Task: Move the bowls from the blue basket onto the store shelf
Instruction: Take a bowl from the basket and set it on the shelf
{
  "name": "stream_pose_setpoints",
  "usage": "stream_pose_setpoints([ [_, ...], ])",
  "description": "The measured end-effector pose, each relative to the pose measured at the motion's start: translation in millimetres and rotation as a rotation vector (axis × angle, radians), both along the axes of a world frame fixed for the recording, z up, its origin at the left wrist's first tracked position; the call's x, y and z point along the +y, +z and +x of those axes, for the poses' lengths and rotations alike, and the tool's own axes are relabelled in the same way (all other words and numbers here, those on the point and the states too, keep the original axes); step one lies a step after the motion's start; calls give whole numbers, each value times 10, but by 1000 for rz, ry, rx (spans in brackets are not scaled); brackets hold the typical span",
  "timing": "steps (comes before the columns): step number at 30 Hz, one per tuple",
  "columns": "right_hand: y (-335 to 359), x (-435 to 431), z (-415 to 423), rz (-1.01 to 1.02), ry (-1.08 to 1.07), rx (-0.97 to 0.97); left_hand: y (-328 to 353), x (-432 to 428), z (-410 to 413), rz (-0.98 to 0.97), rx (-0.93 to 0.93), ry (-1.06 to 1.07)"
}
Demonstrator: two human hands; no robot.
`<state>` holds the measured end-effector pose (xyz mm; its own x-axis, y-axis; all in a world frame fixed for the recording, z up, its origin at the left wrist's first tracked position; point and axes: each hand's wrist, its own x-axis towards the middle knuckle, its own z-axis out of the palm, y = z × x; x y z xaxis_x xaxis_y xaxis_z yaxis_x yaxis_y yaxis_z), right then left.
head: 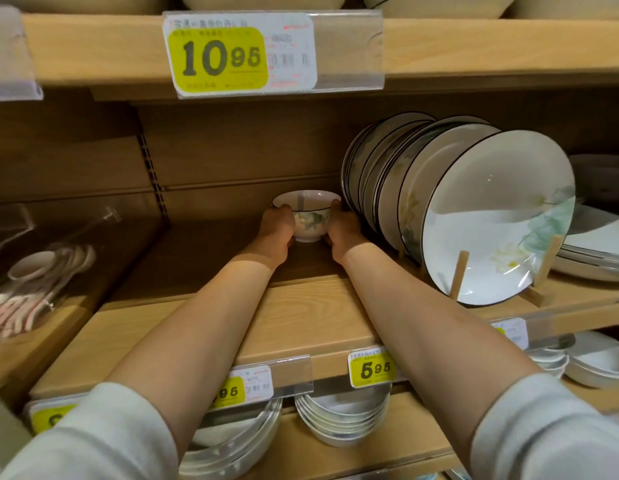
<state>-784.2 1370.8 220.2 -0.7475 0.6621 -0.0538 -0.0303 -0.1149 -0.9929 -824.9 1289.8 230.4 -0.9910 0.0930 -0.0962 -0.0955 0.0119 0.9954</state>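
Setting a bowl down at the back of the shelf.

Both hands cup the small flowered bowl (306, 216). The left hand (275, 230) and right hand (342, 230) curl round its opposite sides, deep on the wooden shelf (301, 306) and just beside the racked plates (474, 209). The bowl sits upright with its mouth up and its axis vertical; being round, it has no long side. Its foot seems to touch the board, though shadow makes that uncertain. The next move likely calls for loosening both grips evenly and drawing the right hand back without brushing the plates.
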Motion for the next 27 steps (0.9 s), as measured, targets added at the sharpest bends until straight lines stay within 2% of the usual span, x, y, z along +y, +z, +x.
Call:
stream_pose_setpoints([
  [10,-1,70,-282,-3,2,-57,-19,120,-211,2,15,44],
  [27,-27,139,-622,-27,6,-47,-27,137,-454,42,27,44],
])
